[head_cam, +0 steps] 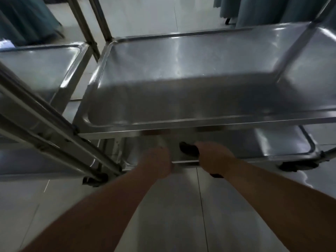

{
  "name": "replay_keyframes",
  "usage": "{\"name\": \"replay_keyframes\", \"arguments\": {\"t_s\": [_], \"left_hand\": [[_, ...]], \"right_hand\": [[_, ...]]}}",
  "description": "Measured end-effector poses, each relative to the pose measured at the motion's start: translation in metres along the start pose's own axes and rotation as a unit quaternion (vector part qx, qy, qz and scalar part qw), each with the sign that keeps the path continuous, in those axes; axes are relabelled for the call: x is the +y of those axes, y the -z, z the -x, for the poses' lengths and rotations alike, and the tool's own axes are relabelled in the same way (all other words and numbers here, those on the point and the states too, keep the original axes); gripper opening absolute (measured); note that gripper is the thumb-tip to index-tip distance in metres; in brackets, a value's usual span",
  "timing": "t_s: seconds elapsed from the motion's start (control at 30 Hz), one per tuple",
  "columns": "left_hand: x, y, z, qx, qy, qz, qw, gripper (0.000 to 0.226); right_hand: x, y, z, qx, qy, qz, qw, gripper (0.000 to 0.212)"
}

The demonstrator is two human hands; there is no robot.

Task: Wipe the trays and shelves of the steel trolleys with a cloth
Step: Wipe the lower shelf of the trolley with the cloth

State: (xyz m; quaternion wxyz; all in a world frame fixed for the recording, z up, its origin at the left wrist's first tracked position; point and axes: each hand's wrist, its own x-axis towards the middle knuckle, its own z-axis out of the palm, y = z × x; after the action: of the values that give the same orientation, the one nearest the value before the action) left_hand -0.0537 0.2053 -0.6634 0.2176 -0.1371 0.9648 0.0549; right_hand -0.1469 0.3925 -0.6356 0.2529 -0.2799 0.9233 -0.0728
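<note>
Both of my forearms are reaching up from the 6 o'clock edge toward the lower shelf (pixel 272 142) of the steel trolley (pixel 181 131) ahead of me. Left hand (pixel 158 159) is resting at the shelf's near rim, around 7 o'clock of picture centre; its fingers are curling over the edge and out of sight, so I cannot tell whether they are gripping the rim or merely lying on it. Right hand (pixel 213 157), just beside it at 5 o'clock, is holding a dark cloth (pixel 189 149): one end is sticking out past the knuckles toward 10 o'clock onto the shelf surface, and a smaller dark piece is showing below the wrist. The fingers are closing round the cloth, pressing it against the near part of the lower shelf.

Directly above the hands, the upper tray (pixel 181 70) is filling the middle of the view, its base shining toward 12 o'clock and lying in shadow toward me. A black castor (pixel 298 165) is showing at 4 o'clock under the shelf's right corner. At 9 o'clock a second trolley (pixel 41 70) is standing alongside, its tray level with the first, and slanting steel rails (pixel 45 128) are crossing in front of it. Pale floor tiles (pixel 181 206) are lying beneath my arms. Teal fabric (pixel 25 17) is hanging at 11 o'clock and again at 1 o'clock; I cannot tell what it belongs to.
</note>
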Motion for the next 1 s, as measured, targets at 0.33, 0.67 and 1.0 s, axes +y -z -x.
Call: {"name": "replay_keyframes", "arguments": {"t_s": [0.33, 0.67, 1.0], "left_hand": [[-0.04, -0.021, 0.001, 0.03, -0.031, -0.038, 0.998, 0.052], [-0.096, -0.053, 0.035, 0.057, -0.047, -0.056, 0.996, 0.046], [-0.187, -0.09, 0.047, 0.009, 0.038, 0.197, 0.98, 0.03]], "right_hand": [[0.003, -0.017, -0.045, 0.072, 0.036, -0.046, 0.996, 0.029], [-0.05, -0.026, -0.083, 0.089, 0.076, -0.151, 0.982, 0.023], [-0.142, -0.049, -0.129, 0.23, 0.102, -0.151, 0.956, 0.031]]}}
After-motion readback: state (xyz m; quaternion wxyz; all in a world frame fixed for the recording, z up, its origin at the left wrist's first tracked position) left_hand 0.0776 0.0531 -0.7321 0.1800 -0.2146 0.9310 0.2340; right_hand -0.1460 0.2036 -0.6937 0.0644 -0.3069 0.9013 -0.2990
